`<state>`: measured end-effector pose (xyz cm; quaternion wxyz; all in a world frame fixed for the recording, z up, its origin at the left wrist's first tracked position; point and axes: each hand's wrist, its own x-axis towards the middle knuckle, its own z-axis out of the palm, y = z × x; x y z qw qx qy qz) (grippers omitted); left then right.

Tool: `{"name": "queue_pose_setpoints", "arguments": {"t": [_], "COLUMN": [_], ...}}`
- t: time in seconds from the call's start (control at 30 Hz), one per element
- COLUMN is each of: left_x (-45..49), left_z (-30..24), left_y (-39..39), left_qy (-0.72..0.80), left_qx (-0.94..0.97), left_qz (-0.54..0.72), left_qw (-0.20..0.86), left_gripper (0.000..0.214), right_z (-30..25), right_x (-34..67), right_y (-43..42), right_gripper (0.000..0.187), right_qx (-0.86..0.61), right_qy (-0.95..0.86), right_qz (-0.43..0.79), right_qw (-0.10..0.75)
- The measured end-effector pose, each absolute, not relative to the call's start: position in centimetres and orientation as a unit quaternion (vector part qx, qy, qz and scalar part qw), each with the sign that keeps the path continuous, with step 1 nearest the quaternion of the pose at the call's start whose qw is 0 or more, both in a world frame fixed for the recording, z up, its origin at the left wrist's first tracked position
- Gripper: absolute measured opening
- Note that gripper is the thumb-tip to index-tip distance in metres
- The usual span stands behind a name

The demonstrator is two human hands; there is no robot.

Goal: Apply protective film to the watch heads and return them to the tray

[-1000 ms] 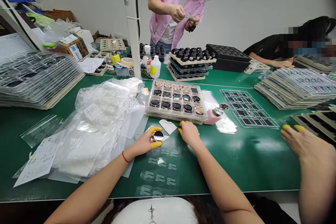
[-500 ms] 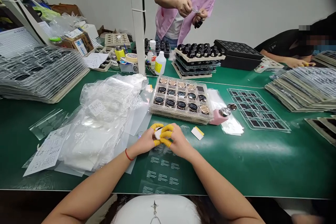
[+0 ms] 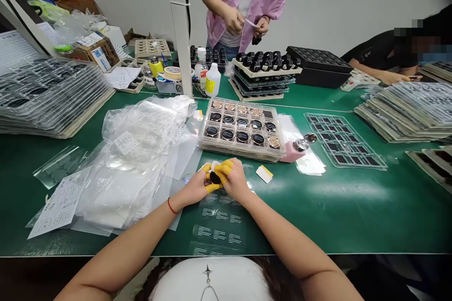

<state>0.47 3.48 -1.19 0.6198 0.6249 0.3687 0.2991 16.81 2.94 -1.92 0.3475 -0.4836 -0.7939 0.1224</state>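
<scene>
In yellow finger cots, my left hand [image 3: 197,185] is closed around a round, black-faced watch head [image 3: 214,178]. My right hand [image 3: 234,178] pinches a small white cloth [image 3: 213,165] against its upper edge; the fingers partly hide both items. Beneath my hands lies a clear film sheet [image 3: 219,233] with printed white text blocks. Just beyond them stands a clear tray [image 3: 243,150] on a stack, its compartments holding several watch heads, some gold-coloured and others with black discs on top. One back-right compartment shows only a dark pad.
Plastic bags [image 3: 137,164] spread to my left, beside stacked trays [image 3: 52,94]. A pink pump bottle [image 3: 294,149], a white-and-yellow card [image 3: 264,174] and a flat clear tray [image 3: 346,143] lie right. A white post [image 3: 179,28] rises ahead; two co-workers sit or stand across the table.
My right hand has turned over the watch head with the cloth, and more of the black round face now shows. The view has shifted slightly; the co-worker in pink has moved their hands.
</scene>
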Motion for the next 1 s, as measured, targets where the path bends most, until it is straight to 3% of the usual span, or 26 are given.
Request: {"name": "queue_pose_setpoints", "arguments": {"t": [0.2,0.3,0.43,0.63,0.8,1.0], "left_x": [0.0,-0.7,-1.0,-1.1,-1.5,-1.2], "left_z": [-0.4,0.0,0.0,0.1,0.1,-0.2], "left_y": [4.1,4.6,5.2,5.5,4.9,4.8], "left_qy": [0.414,0.400,0.381,0.398,0.381,0.376], "left_qx": [0.522,0.495,0.464,0.441,0.506,0.493], "left_qz": [0.370,0.407,0.449,0.507,0.468,0.440], "left_qw": [0.647,0.655,0.662,0.625,0.616,0.650], "left_gripper": [0.052,0.056,0.059,0.061,0.057,0.059], "right_z": [-0.4,0.6,0.5,-0.1,0.3,0.3], "right_x": [20.8,22.1,22.3,22.1,22.1,22.9], "right_y": [4.5,3.4,2.6,3.0,2.9,3.1], "right_gripper": [0.019,0.023,0.051,0.042,0.045,0.046], "right_qx": [-0.566,-0.490,-0.452,-0.529,-0.494,-0.513], "right_qy": [-0.697,-0.771,-0.821,-0.676,-0.570,-0.562], "right_qz": [0.159,0.192,0.208,0.387,0.538,0.535], "right_qw": [0.411,0.358,0.280,0.338,0.377,0.368]}}
